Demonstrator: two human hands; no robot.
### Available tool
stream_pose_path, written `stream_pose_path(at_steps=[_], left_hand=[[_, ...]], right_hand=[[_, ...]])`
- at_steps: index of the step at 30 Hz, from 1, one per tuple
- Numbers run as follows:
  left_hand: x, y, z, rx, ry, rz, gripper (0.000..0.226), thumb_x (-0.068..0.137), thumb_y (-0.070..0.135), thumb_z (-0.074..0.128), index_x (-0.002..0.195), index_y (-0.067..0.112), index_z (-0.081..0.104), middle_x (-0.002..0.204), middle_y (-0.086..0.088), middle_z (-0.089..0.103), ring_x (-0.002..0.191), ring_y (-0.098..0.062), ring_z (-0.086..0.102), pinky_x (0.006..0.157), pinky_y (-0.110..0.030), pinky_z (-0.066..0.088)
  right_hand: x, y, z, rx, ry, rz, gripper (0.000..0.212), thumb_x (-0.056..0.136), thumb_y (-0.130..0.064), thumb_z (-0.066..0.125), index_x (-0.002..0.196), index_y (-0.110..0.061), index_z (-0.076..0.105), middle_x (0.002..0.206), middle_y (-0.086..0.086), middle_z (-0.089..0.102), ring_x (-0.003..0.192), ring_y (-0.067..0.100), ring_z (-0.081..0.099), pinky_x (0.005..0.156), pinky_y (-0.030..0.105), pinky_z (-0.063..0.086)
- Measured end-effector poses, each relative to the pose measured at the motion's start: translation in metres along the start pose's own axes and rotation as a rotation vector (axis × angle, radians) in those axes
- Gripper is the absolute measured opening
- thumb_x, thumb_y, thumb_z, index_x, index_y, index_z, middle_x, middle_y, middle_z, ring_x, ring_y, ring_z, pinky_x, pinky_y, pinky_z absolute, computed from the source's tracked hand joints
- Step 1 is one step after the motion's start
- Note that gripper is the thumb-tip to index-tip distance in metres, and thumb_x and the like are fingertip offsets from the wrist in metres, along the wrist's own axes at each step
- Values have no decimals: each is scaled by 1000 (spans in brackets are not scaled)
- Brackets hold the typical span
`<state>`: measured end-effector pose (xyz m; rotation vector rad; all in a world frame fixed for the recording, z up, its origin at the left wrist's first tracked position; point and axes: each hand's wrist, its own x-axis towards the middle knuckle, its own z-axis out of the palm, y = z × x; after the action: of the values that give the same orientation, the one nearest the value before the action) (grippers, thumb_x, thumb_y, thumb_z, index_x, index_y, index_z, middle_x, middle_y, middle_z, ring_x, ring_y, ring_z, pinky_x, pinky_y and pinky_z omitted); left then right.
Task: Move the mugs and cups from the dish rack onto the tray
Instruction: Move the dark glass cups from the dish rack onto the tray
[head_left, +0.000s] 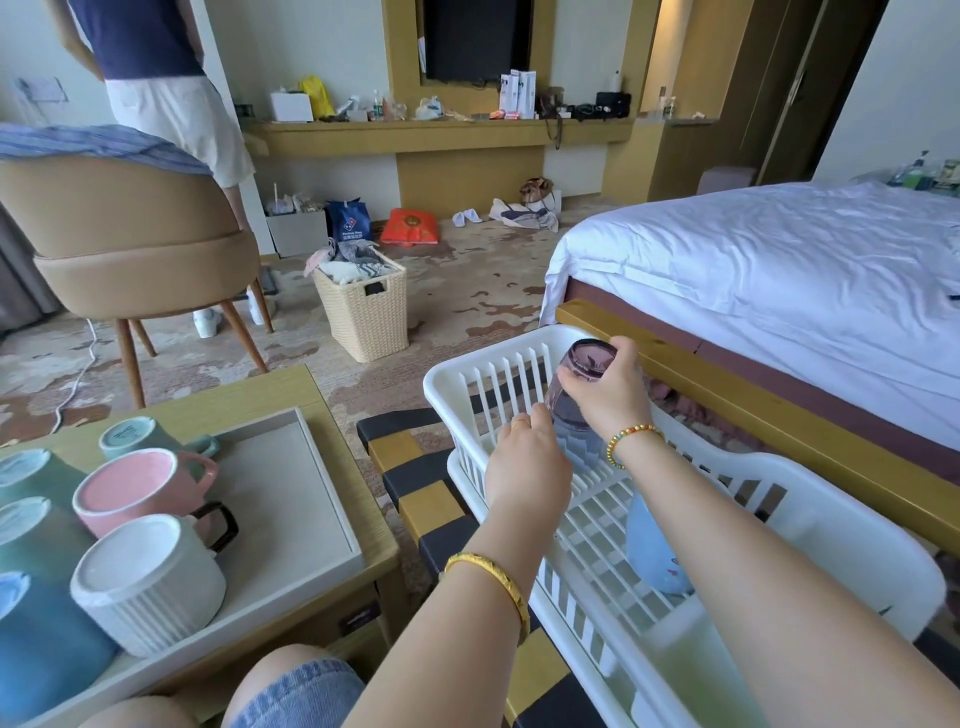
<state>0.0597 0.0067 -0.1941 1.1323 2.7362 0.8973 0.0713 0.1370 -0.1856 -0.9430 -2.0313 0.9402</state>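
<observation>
Right hand grips purple cup, upright, inverted, in rack mid-right. Left hand beside it, grip unclear. Tray lies lower left; left hand nearer.

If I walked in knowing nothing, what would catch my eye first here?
Probably both hands meeting at a purple glass in the white dish rack at centre, the right hand gripping it, the left hand beside it. Next, the upside-down mugs crowding the tray at lower left.
</observation>
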Motion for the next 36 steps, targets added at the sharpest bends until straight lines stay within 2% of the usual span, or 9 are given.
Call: stream_pose_path(at_steps=[5, 7, 9, 11, 14, 19, 23, 30, 36], left_hand=[[1, -1, 1, -72, 75, 19, 44, 91, 19, 51, 130, 11, 34, 129, -9, 48, 120, -26, 41, 93, -32, 40], [0, -1, 0, -141, 141, 25, 54, 91, 21, 52, 138, 11, 28, 135, -8, 42, 126, -25, 37, 100, -32, 38], [-4, -3, -7, -289, 235, 27, 58, 90, 19, 54, 141, 10, 28, 139, -10, 40, 131, -25, 35, 105, -35, 37], [-7, -11, -18, -397, 290, 9, 61, 89, 17, 56, 142, 8, 27, 144, -13, 35, 136, -26, 29, 110, -38, 31], [-4, -37, -42, -283, 333, -17, 71, 87, 26, 62, 144, 9, 23, 151, -11, 27, 142, -27, 16, 118, -36, 15], [4, -69, -94, -144, 309, 92, 78, 80, 42, 66, 143, 13, 28, 144, -3, 42, 140, -23, 26, 117, -36, 15], [5, -88, -128, -91, 335, 83, 83, 76, 40, 71, 142, 13, 28, 138, -4, 48, 133, -22, 35, 112, -32, 21], [-3, -167, -168, -147, 194, -57, 63, 74, 38, 72, 128, 21, 43, 117, 2, 62, 105, -19, 58, 79, -25, 42], [13, -249, -195, 82, -32, -201, 52, 78, 29, 70, 126, 22, 52, 122, -1, 63, 109, -21, 58, 92, -33, 47]], right_hand=[[-1, -11, -7, 190, 47, -46, 71, 77, -43, 68, 131, -17, 30, 126, 4, 49, 102, 15, 51, 75, 23, 42], [-6, -19, -10, 281, -4, -46, 67, 77, -45, 67, 129, -22, 31, 111, -11, 51, 92, 2, 54, 67, 8, 41], [-14, -29, -8, 312, -63, -56, 64, 78, -47, 66, 127, -24, 32, 99, -24, 45, 82, -9, 51, 58, 6, 39], [-22, -38, -2, 351, -122, -81, 57, 78, -43, 68, 122, -23, 37, 100, -20, 50, 82, -11, 53, 61, 6, 41], [-35, -56, 10, 388, -230, -146, 46, 78, -37, 70, 112, -25, 42, 97, -18, 56, 76, -22, 55, 62, -3, 40], [-48, -95, 29, 392, -334, -240, 50, 77, -35, 72, 113, -22, 40, 97, -18, 56, 87, -10, 56, 74, 12, 46], [-54, -125, 50, 354, -369, -307, 50, 76, -39, 72, 112, -26, 40, 95, -24, 53, 87, -14, 53, 71, 7, 44], [-68, -157, 130, 243, -579, -309, 61, 76, -43, 72, 125, -20, 43, 97, -18, 53, 85, -7, 52, 58, 3, 38], [-82, -162, 220, 247, -722, -268, 61, 74, -30, 76, 122, -12, 43, 107, -1, 52, 94, 10, 50, 59, -5, 37]])
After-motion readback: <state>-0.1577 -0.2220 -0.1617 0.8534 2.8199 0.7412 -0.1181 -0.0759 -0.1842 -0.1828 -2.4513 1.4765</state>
